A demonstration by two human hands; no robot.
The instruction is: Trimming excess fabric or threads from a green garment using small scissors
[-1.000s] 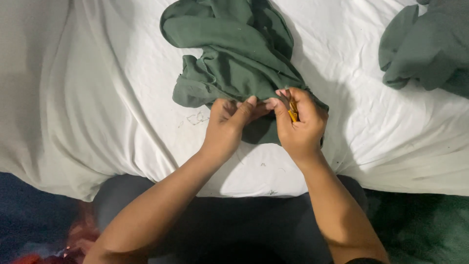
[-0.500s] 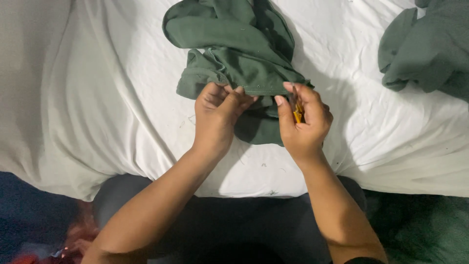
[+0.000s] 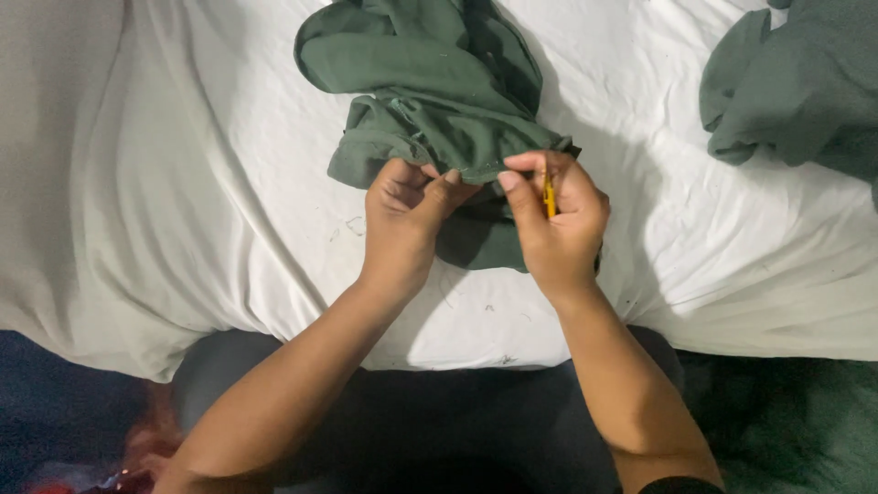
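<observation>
Left hand: the left hand (image 3: 402, 215) is closed, pinching an edge of the green garment (image 3: 430, 101).
Right hand: the right hand (image 3: 558, 224) is closed around a small yellow tool (image 3: 549, 196), its thumb touching the same edge.
Garment: crumpled, lying just beyond and partly under both hands.
Surface: a bed under a wrinkled white sheet (image 3: 183, 183), with small dark thread bits near the wrists.
Second cloth: another green cloth (image 3: 796, 87) lies well off to the right of the right hand.
Room: dark floor below the bed edge, nearest the person.
</observation>
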